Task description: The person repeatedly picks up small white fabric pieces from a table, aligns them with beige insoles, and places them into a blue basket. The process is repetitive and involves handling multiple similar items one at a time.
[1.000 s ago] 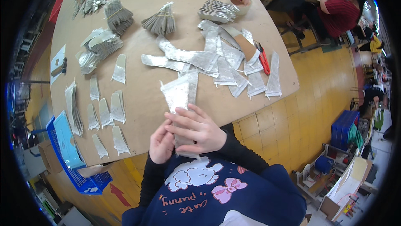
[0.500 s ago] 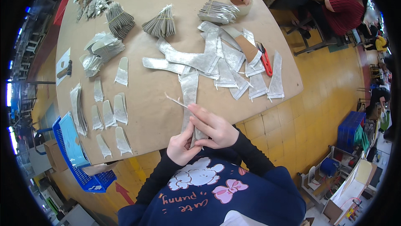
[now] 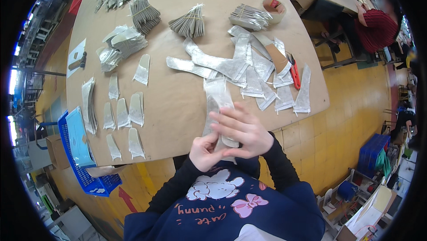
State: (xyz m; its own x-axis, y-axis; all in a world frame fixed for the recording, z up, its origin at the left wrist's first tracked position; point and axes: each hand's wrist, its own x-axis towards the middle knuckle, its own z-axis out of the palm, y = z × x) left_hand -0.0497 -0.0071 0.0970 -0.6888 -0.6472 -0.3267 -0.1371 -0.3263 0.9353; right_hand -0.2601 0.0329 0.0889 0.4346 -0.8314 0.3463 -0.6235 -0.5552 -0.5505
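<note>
In front of my body I hold curved silver-grey strips [image 3: 218,90], wider and frayed at the far end. My left hand [image 3: 205,153] is closed, pinching their near ends between thumb and fingers. Across the upper strip lies my right hand [image 3: 243,130], its thumb below and its fingers long and slightly blurred on top. How many layers are between the hands is hidden. Just beyond them spreads a loose heap of similar curved strips [image 3: 222,65]. On that heap rest a brown curved piece [image 3: 276,58] and a red-handled cutter [image 3: 295,75].
Short tapered pieces [image 3: 136,109] lie in rows at left, beside a long stack [image 3: 89,107]. Banded bundles [image 3: 189,20] and a tape roll [image 3: 273,10] stand farther back. A blue basket [image 3: 91,183] hangs by the left edge. At far right sits another person [image 3: 376,27].
The view has shifted, so the table's things sit farther right. My right hand's fingers have spread over the strip. The thin pale thread that stuck out past my fingertips no longer shows.
</note>
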